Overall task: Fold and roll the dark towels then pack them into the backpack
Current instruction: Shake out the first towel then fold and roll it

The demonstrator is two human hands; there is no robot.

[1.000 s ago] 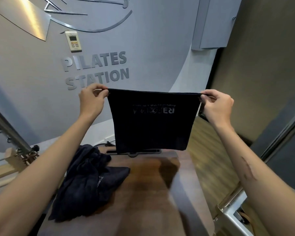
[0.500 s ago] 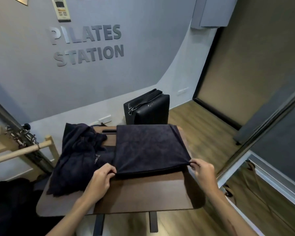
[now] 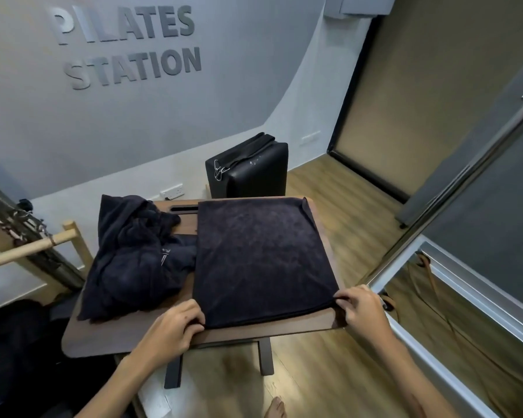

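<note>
Here the folded towel [image 3: 260,260] lies flat on the desk [image 3: 127,336]; left hand [image 3: 175,327] and right hand [image 3: 360,309] each keep a pinching grip on a near corner.

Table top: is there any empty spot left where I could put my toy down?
A bare strip of table runs along the near edge, below the crumpled towel pile and beside the left hand. A small patch shows at the far edge by the slot. The flat towel, held by the right hand, covers the rest.
</note>
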